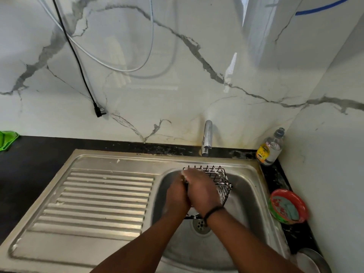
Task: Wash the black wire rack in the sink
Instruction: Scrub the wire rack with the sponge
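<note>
currently black wire rack [218, 184] held over sink [248, 196] basin, tilted, long axis toward back-right corner, left hand [177, 196] and right hand [201, 190] fingers curled round its near-left side, marble wall behind, black counter [33, 158]

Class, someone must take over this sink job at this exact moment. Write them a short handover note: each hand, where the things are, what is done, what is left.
Left hand: grips the black wire rack at its left side, partly hidden behind the right hand.
Right hand: lies over the rack's near side; whether it grips the wires or holds a scrubber cannot be seen.
Rack: held above the sink basin, over the drain, with white suds on its wires.
Tap: no water visible running.
Dish soap bottle: on the counter, right of the tap.
Done: rack soaped.
Left: finish scrubbing, rinse off the suds.
</note>
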